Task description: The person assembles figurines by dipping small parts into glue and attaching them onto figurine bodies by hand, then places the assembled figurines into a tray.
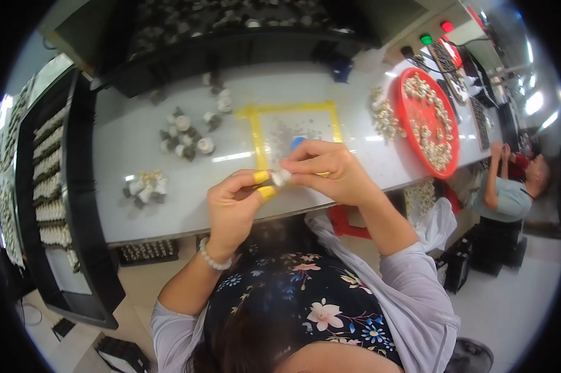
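Observation:
Both hands meet above the table's front edge, around a small white part point(281, 178) with some grey at one side. My left hand point(229, 200), with yellow wraps on thumb and forefinger, pinches it from the left. Fingers of my right hand point(333, 171) close on its other side; a yellow band shows under them. Something blue point(298, 142) shows just beyond the right knuckles; I cannot tell what it is. Behind the hands, a yellow-taped rectangle point(336, 123) marks the white table point(231, 174), with small dark specks inside it.
White-and-grey parts point(184, 137) stand in a loose group at left, with brass-and-white ones point(147, 186) nearer. At right, small brass parts point(385, 115) lie beside a red round tray point(407, 124) of more. A black rack point(84, 205) stands far left, a dark bin point(231, 71) behind. Another person point(507, 193) sits right.

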Available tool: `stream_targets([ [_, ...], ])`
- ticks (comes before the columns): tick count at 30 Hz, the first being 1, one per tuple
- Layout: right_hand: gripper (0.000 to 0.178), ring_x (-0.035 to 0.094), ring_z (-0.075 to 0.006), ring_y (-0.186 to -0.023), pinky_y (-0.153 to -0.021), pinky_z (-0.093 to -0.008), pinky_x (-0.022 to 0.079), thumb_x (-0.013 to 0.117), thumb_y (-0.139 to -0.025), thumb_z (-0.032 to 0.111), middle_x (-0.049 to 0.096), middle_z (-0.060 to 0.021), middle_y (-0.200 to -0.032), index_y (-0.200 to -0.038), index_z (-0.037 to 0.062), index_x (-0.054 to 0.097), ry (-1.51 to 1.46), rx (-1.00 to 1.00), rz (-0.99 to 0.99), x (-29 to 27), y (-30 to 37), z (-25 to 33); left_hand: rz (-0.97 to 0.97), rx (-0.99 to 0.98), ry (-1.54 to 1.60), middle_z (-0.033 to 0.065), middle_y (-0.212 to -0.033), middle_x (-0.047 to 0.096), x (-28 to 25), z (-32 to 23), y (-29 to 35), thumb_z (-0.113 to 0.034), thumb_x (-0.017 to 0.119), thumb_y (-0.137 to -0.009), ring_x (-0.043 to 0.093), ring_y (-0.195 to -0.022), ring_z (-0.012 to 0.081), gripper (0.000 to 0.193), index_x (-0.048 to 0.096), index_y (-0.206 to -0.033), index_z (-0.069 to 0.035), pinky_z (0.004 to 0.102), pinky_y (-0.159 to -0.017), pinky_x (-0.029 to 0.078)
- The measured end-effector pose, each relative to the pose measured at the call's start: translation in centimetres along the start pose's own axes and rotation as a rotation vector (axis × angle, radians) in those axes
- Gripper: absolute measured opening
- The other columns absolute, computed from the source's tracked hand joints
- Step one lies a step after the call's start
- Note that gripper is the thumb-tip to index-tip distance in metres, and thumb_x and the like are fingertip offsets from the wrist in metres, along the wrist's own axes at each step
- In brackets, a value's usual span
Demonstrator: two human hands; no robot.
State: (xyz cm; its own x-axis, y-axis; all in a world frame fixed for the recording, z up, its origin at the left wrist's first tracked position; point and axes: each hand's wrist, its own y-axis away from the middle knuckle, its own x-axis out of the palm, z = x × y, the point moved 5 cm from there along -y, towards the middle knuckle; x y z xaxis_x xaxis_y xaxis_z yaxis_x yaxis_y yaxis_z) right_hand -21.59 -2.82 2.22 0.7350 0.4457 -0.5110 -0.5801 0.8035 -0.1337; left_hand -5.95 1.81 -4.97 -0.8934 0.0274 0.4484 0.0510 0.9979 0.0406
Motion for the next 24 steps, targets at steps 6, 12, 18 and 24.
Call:
stream_targets([
  [6, 0.032, 0.061, -0.0213, -0.082, -0.071, -0.0277, 0.048, 0.070, -0.071, 0.001, 0.063, -0.0102, -0.091, -0.103, 0.0019, 0.067, 0.035, 0.012, 0.010, 0.5, 1.5, 0.0, -0.031, -0.024, 0.005, 0.0084, -0.098, 0.063, 0.2, -1.2, 1.5, 0.009, 0.062, -0.077, 0.061, -0.089, 0.0165, 0.017, 0.063, -0.093, 0.003, 0.0269, -0.078, 0.050],
  [12, 0.030, 0.061, -0.0216, -0.085, -0.076, -0.0291, 0.047, 0.065, -0.073, -0.002, 0.062, -0.0123, -0.093, -0.103, -0.0020, 0.064, 0.193, -0.038, -0.243, -1.8, 3.4, -1.0, -0.183, 0.611, -1.208, 0.0121, -0.097, 0.060, -4.0, -6.8, 5.7, 0.006, 0.068, -0.067, 0.057, -0.088, 0.0284, 0.022, 0.061, -0.087, 0.001, 0.0328, -0.075, 0.047],
  [18, 0.031, 0.060, -0.0226, -0.079, -0.071, -0.0284, 0.048, 0.064, -0.074, -0.005, 0.062, -0.0126, -0.089, -0.104, -0.0004, 0.064, 0.268, -0.004, -0.396, -2.4, 4.8, -2.1, -0.265, 0.565, -1.300, 0.0135, -0.109, 0.057, -6.6, -8.5, 6.7, 0.005, 0.067, -0.066, 0.054, -0.097, 0.0310, 0.033, 0.060, -0.098, 0.001, 0.0383, -0.083, 0.044],
  [24, 0.030, 0.060, -0.0201, -0.080, -0.071, -0.0273, 0.047, 0.060, -0.078, -0.006, 0.060, -0.0122, -0.091, -0.107, -0.0020, 0.063, 0.255, 0.067, -0.506, -2.7, 6.8, -3.6, -0.334, 0.489, -1.530, 0.0168, -0.122, 0.052, -10.2, -11.9, 5.1, 0.003, 0.062, -0.070, 0.049, -0.111, 0.0362, 0.036, 0.057, -0.105, 0.002, 0.0430, -0.095, 0.040],
])
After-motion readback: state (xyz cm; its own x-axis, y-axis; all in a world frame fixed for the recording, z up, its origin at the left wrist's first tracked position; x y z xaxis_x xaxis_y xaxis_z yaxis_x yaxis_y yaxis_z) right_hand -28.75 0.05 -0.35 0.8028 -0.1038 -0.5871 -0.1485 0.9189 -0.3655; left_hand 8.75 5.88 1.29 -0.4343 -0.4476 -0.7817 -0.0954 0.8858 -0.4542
